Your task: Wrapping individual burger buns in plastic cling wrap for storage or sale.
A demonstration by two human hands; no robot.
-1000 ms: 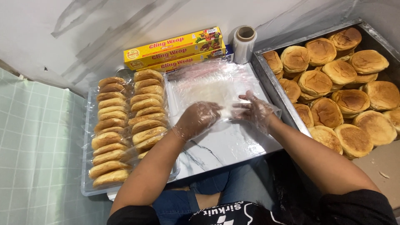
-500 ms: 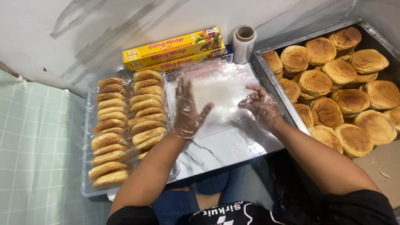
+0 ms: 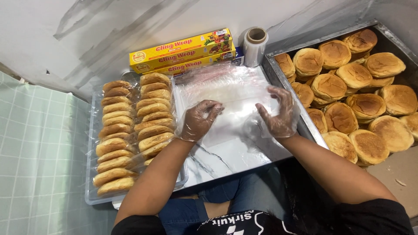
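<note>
- We see our left hand in a thin, crinkly clear glove, fingers curled and pinching the near left edge of a clear plastic sheet that lies flat between both hands.
- Our right hand, gloved the same way, has its fingers spread and bent, gripping the sheet's right edge with thumb against fingers.
- The sheet is glossy and faintly wrinkled, roughly rectangular, resting on a white marble-patterned tabletop whose grey veins show just below our hands.
- Left of our left hand sits a clear plastic tray holding two tight rows of sliced buns, golden-brown and standing on edge under film.
- Beyond our hands, against the wall, lie two long yellow-and-red cling film boxes, and beside them an upright roll of clear film on a cardboard core.
- Right of our right hand a metal tray is piled with round, domed burger buns, matte tops browned unevenly.
- Half a second ago our left hand was raised with open fingers above the sheet; now it has dropped and closed on the edge, while our right hand has drawn nearer to us.
</note>
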